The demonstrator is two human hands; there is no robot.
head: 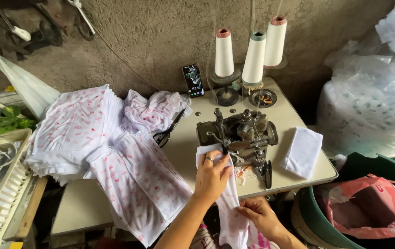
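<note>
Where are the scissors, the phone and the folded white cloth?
scissors [166,133], head view, on the dark handles.
phone [193,80], head view, middle of its screen.
folded white cloth [303,152], head view, centre of its top face.

Head camera, looking down, close over sewing table [294,121].
</note>
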